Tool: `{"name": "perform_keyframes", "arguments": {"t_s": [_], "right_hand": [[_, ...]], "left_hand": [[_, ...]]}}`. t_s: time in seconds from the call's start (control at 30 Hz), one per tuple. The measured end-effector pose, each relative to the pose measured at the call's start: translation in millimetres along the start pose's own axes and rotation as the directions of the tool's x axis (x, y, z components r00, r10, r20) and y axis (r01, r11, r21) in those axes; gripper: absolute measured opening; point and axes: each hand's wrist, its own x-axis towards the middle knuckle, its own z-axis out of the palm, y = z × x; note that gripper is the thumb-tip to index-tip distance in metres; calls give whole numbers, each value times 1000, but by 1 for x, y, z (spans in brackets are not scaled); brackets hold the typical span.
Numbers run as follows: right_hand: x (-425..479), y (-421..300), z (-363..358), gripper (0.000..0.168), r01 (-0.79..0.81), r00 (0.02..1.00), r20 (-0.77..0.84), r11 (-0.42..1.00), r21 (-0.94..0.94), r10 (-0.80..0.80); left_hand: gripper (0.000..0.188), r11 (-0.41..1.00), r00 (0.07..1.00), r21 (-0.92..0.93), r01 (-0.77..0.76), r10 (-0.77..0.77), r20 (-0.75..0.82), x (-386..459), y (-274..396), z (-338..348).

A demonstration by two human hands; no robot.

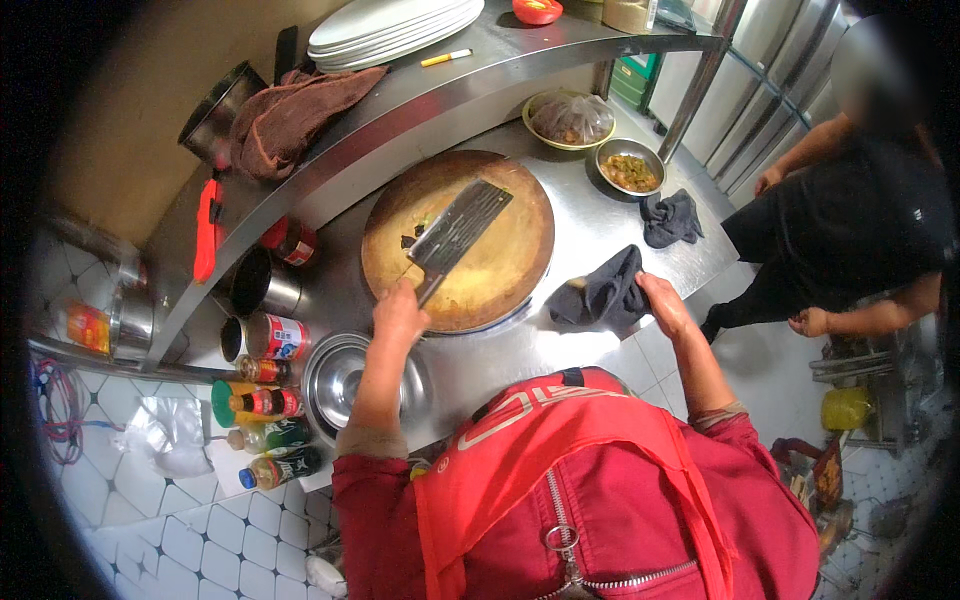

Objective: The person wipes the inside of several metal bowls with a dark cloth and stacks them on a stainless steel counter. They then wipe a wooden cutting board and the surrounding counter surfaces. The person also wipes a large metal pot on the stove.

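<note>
My left hand point(400, 313) is closed round the handle of a Chinese cleaver point(463, 229), whose broad wet blade lies over a round wooden chopping block point(510, 262). Small dark and green scraps point(411, 238) are on the wood just left of the blade. On the right, my right hand point(664, 300) grips the edge of a dark cloth point(604, 294), part of which rests on the steel worktop beside the block. A second dark cloth point(670, 217) lies crumpled farther back, near a steel bowl of chopped food point(630, 171).
Nested steel bowls point(346, 375) and several bottles and jars point(281, 337) stand at the left. A steel shelf point(420, 90) crosses behind, carrying plates point(397, 30) and a brown towel point(292, 120). A bag-covered bowl point(568, 120) is at the back. Another person point(840, 217) stands at the right.
</note>
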Motion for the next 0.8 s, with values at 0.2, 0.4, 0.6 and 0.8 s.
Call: {"name": "perform_keyframes", "arguments": {"t_s": [0.2, 0.4, 0.6, 0.8], "right_hand": [[7, -13, -10, 39, -5, 992, -121, 971, 240, 35], [3, -68, 62, 28, 228, 973, 79, 956, -185, -217], [7, -45, 193, 34, 858, 508, 642, 269, -437, -574], [45, -15, 209, 36, 900, 434, 726, 221, -376, -534]], "left_hand": [[38, 947, 994, -321, -8, 42, 98, -38, 60, 14], [38, 948, 959, -279, 151, -72, 275, -69, 88, 11], [37, 944, 959, -289, 159, -78, 272, -78, 91, 29], [38, 927, 959, -324, 190, -105, 263, -83, 87, 30]]}}
